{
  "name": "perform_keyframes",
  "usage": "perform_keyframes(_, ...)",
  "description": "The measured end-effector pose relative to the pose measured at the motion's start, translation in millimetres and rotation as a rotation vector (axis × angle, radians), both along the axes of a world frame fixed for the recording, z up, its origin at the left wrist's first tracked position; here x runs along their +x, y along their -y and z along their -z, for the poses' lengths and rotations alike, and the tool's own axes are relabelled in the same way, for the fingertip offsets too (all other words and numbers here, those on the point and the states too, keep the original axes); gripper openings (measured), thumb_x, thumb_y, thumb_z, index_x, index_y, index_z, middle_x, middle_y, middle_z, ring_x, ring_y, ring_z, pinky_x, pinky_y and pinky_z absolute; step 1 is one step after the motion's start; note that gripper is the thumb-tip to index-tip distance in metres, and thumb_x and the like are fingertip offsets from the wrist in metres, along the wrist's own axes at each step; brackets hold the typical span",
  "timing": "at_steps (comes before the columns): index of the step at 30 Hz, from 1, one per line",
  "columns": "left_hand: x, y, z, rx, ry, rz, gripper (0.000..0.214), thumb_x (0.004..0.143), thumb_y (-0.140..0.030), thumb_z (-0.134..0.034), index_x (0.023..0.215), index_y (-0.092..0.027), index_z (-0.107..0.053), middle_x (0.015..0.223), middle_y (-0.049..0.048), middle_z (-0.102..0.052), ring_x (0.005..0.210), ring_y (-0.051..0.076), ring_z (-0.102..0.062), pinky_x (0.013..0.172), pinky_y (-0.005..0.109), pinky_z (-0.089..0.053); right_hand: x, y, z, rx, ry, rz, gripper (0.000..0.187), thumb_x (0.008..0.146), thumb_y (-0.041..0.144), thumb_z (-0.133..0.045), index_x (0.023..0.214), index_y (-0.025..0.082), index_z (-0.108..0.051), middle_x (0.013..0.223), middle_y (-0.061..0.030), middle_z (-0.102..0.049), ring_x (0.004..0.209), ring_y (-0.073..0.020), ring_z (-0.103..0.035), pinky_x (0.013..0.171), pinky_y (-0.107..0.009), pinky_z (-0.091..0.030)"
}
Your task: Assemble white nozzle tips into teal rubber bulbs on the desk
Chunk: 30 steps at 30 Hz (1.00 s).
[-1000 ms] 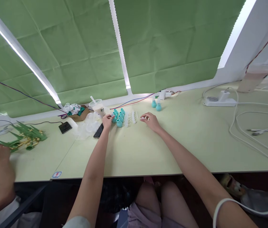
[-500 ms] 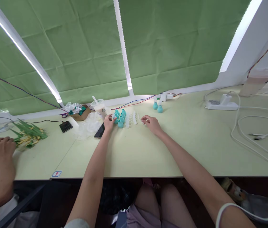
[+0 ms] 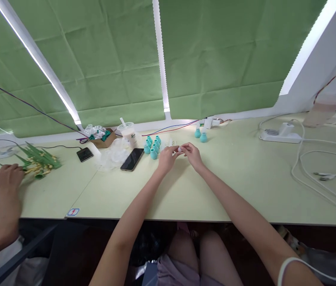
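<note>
My left hand [image 3: 166, 157] and my right hand [image 3: 191, 154] meet over the pale green table [image 3: 203, 186], fingertips pinched together on a small white piece [image 3: 179, 149]. Just behind and left of them stands a cluster of several teal bulbs [image 3: 152, 146]. A few small white pieces [image 3: 168, 143] lie between the bulbs and my hands, partly hidden. Two more teal bulbs with white tips [image 3: 200, 135] stand farther back.
A black phone [image 3: 132, 159] lies left of my hands beside crumpled clear plastic [image 3: 111, 155]. A drink cup [image 3: 129, 134], a cardboard box [image 3: 102, 140] and a second phone [image 3: 84, 154] sit behind. Another person's hands [image 3: 2, 180] work at green stems [image 3: 38, 161]. A power strip [image 3: 279, 136] and white cables [image 3: 317, 167] lie right.
My left hand has left the teal bulbs and moved right to join my right hand. The black phone it covered now shows fully. Both hands now pinch the small white piece.
</note>
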<state>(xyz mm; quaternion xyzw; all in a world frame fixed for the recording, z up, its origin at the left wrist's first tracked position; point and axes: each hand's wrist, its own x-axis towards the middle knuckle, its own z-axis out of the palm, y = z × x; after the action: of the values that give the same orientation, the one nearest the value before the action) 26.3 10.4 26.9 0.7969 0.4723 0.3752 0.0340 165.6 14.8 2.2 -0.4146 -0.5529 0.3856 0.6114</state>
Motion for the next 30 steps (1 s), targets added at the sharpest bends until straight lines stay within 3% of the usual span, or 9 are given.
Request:
perform_keyframes(3, 11, 3, 13.4, -0.014, 0.101, -0.048, 0.028, 0.086, -0.035, -0.052, 0.108, -0.023, -0.065, 0.085, 0.0034, -0.069, 0.076, 0.014, -0.058, 0.072, 0.027, -0.044, -3, 2, 1.3, 0.014, 0.005, 0.040, 0.028, 0.073, 0.049, -0.058, 0.080, 0.022, -0.056, 0.081, -0.0022, -0.067, 0.076, -0.0168, -0.063, 0.065, -0.028, -0.046)
perform_keyframes(12, -2, 3, 28.2, 0.089, 0.101, -0.088, 0.022, 0.086, -0.029, -0.054, 0.102, -0.024, -0.068, 0.081, 0.0032, -0.068, 0.076, 0.015, -0.053, 0.069, 0.027, -0.041, -14, 13, 2.6, 0.100, 0.168, 0.196, 0.028, 0.074, 0.046, -0.061, 0.086, 0.022, -0.068, 0.103, -0.0067, -0.065, 0.087, -0.0198, -0.061, 0.069, -0.031, -0.048)
perform_keyframes(20, 1, 8, 25.7, 0.051, 0.118, -0.133, 0.023, 0.087, -0.021, -0.051, 0.101, -0.025, -0.069, 0.084, 0.0025, -0.069, 0.079, 0.016, -0.052, 0.068, 0.027, -0.040, -17, 22, -2.3, 0.133, 0.141, 0.217, 0.022, 0.075, 0.042, -0.061, 0.075, 0.022, -0.071, 0.092, -0.0059, -0.069, 0.091, -0.0203, -0.062, 0.067, -0.029, -0.050)
perform_keyframes(30, -1, 11, 24.6, 0.010, 0.133, -0.145, 0.019, 0.084, -0.028, -0.056, 0.098, -0.026, -0.070, 0.080, 0.0017, -0.070, 0.078, 0.017, -0.052, 0.065, 0.029, -0.039, -13, 14, 1.1, -0.015, 0.044, 0.163, 0.021, 0.064, 0.042, -0.070, 0.070, 0.022, -0.071, 0.080, -0.0029, -0.072, 0.085, -0.0217, -0.065, 0.087, -0.036, -0.047)
